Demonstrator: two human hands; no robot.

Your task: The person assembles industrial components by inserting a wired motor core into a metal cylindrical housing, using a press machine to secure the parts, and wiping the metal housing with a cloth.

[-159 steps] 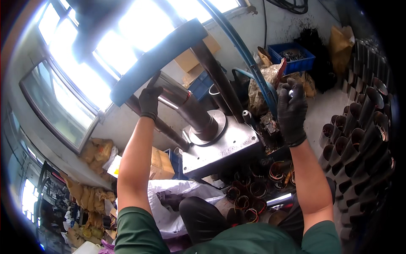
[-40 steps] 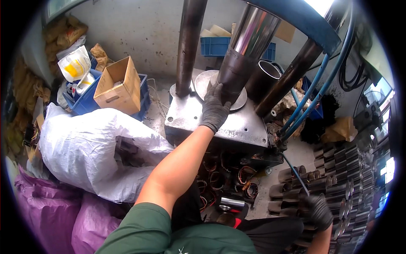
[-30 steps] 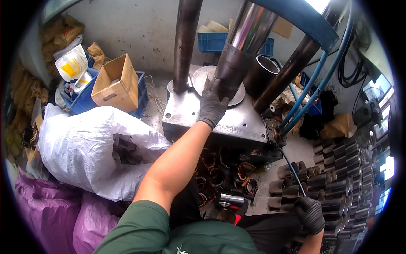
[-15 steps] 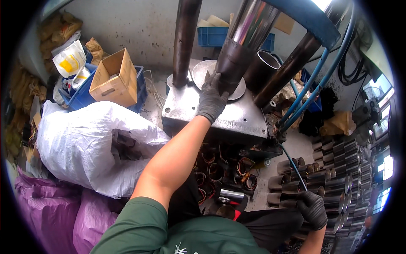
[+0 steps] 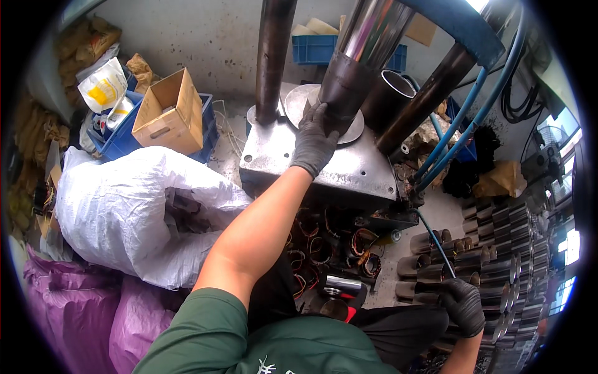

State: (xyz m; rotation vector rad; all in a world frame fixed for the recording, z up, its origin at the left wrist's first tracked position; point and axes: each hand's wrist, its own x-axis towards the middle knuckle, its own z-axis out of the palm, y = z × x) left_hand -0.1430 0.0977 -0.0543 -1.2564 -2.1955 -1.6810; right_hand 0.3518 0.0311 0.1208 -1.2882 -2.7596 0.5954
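A press stands in front of me, with a shiny ram (image 5: 377, 31) coming down at its middle. Under it, a dark metal cylinder (image 5: 349, 84) sits over a round plate (image 5: 352, 129) on the pale metal bed (image 5: 274, 146). My left hand (image 5: 313, 143), in a dark glove, is closed against the cylinder's near left side, fingers up along it and thumb across the front. What lies beneath the palm is hidden. At lower right, my right hand (image 5: 462, 305), also gloved, is wrapped round the end of a thin lever rod (image 5: 437, 244) that slants up to the press.
Rows of metal sleeves (image 5: 498, 255) stand on the floor at right. Several wire-wound coils (image 5: 321, 249) lie below the bed. White sacks (image 5: 118, 212), purple sacks (image 5: 68, 305) and a wooden box (image 5: 168, 115) fill the left. Blue hoses (image 5: 464, 134) hang beside a press column (image 5: 274, 62).
The whole view has shifted very slightly. Both hands keep their places, the left on the cylinder and the right on the lever rod.
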